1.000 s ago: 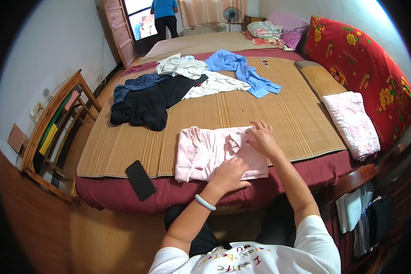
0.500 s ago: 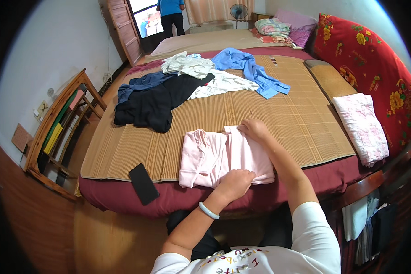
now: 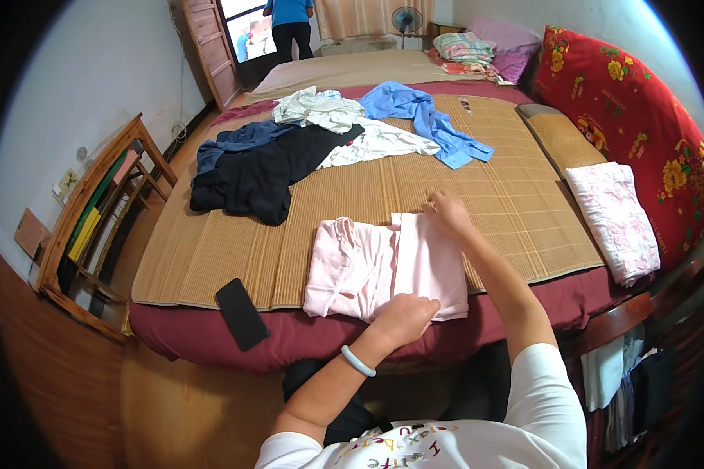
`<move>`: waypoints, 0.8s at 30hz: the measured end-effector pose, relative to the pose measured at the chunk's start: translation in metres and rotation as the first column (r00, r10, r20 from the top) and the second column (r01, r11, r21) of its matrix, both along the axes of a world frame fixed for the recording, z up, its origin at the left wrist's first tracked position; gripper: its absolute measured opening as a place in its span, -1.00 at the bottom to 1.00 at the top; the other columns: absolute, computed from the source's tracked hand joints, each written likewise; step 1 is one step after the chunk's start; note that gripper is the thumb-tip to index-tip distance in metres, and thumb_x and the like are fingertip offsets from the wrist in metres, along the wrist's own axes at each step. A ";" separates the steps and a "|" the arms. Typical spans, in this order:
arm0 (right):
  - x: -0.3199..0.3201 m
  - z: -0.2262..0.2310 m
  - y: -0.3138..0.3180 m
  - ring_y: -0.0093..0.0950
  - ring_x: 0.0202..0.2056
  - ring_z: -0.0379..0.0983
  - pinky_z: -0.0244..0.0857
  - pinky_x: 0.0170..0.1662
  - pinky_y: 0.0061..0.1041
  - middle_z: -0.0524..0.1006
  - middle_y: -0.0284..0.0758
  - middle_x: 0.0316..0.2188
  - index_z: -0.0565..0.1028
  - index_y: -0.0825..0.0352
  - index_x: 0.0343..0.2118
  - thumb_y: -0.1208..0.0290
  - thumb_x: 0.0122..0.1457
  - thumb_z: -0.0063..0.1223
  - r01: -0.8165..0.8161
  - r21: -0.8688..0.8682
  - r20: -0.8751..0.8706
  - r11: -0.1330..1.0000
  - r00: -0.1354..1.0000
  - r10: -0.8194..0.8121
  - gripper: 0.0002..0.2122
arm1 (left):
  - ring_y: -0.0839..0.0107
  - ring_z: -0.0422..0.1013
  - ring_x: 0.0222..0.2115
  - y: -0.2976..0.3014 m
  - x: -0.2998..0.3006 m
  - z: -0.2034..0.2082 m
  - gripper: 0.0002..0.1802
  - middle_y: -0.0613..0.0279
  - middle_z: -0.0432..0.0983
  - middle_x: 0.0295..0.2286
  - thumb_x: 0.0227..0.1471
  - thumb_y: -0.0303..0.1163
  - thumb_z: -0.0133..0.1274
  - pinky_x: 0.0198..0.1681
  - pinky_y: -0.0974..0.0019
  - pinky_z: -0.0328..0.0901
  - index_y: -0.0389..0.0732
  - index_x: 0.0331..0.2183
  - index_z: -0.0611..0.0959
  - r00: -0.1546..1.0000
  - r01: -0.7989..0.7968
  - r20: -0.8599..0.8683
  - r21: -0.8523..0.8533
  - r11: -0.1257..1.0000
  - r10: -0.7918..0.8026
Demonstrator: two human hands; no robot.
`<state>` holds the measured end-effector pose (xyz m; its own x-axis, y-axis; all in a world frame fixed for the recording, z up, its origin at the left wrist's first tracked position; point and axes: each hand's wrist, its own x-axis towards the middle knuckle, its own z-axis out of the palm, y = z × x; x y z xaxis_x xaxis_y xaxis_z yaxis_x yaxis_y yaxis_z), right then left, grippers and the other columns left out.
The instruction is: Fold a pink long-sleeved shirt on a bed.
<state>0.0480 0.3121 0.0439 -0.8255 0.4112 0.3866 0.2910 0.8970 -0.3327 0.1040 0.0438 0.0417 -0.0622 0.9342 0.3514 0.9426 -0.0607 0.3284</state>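
A pale pink garment [image 3: 360, 270], which looks like a shirt, lies partly folded at the bed's near edge. Its right part is a smooth, flat panel, while the left part is wrinkled. My left hand [image 3: 405, 319], with a pale bangle on its wrist, is closed on the garment's near edge. At the panel's far right corner is my right hand [image 3: 450, 214], fingers apart and just past the cloth's far edge; I see nothing held in it.
A black phone [image 3: 242, 314] lies left of the garment. Farther back are black clothing [image 3: 246, 180], a white garment [image 3: 321, 109] and a blue shirt [image 3: 426, 121] on the bamboo mat [image 3: 352, 187]. A folded pink-white quilt [image 3: 614, 223] lies at right. A person [image 3: 291, 27] stands at the back.
My right hand has moved to the right along the far edge, its fingers loosening from the cloth. The panel lies flatter and squarer; my left hand stays at the near edge.
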 end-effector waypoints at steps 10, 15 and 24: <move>-0.002 -0.028 -0.068 -0.25 0.15 0.32 0.12 0.18 -0.20 0.42 -0.16 0.10 0.43 0.25 0.10 -0.07 0.24 -0.13 -0.103 0.168 0.039 0.980 0.994 0.098 -0.47 | -0.07 0.49 -0.46 0.003 0.005 0.001 -0.91 -0.05 0.51 -0.57 -0.08 -0.45 0.09 -0.36 -0.03 0.36 -0.25 -0.47 0.52 0.998 -0.020 0.052 -0.051 0.998 0.023; -0.004 -0.025 -0.048 -0.26 0.15 0.32 0.12 0.17 -0.20 0.42 -0.21 0.10 0.44 0.24 0.09 -0.04 0.25 -0.20 -0.146 0.144 0.056 0.979 0.989 0.139 -0.48 | -0.07 0.48 -0.44 0.002 0.005 0.002 -0.88 -0.05 0.51 -0.56 -0.10 -0.45 0.11 -0.34 -0.03 0.36 -0.26 -0.46 0.52 0.997 -0.048 0.059 -0.068 0.997 0.052; 0.007 -0.023 0.010 -0.21 -0.09 0.47 0.30 0.02 -0.29 0.57 -0.15 -0.16 0.60 0.31 -0.20 0.11 0.22 -0.07 -0.037 -0.147 -0.051 0.989 0.998 0.029 -0.64 | 0.18 0.46 -0.30 0.014 0.027 0.011 -0.68 0.19 0.48 -0.28 -0.17 -0.24 0.27 -0.27 0.13 0.37 -0.15 -0.35 0.58 0.989 -0.133 -0.053 0.138 0.981 0.141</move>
<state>0.0554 0.3225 0.0212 -0.8211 0.4395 0.3640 0.2422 0.8459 -0.4751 0.1309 0.0574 0.0523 -0.1608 0.8625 0.4797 0.9633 0.0312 0.2668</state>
